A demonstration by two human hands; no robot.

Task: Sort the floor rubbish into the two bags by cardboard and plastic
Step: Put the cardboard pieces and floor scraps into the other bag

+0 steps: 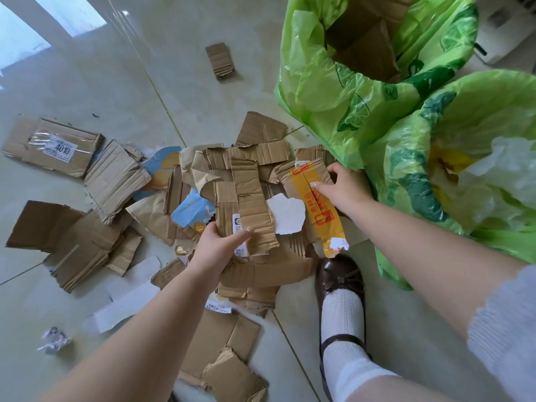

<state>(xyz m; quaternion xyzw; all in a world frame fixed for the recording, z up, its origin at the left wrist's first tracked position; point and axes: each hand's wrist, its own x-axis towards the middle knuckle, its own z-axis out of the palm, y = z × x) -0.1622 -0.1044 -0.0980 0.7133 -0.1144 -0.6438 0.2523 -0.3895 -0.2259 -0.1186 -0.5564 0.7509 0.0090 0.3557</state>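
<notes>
Torn brown cardboard lies heaped on the tiled floor. My left hand [220, 242] grips the near end of a stack of corrugated cardboard strips [249, 204] at the heap's middle. My right hand [342, 184] holds a cardboard piece with yellow tape and red print [313, 204] at its far edge. Two green plastic bags stand at the right: the far bag [333, 91] holds brown cardboard, the near bag [412, 175] holds pale and yellow plastic wrapping.
A labelled flat box [52, 146] and crushed cardboard [81, 245] lie at the left. One small cardboard scrap [220, 60] sits alone farther off. White paper strips [124, 303] and a crumpled wad [53, 339] lie near. My brown shoe [339, 280] stands beside the heap.
</notes>
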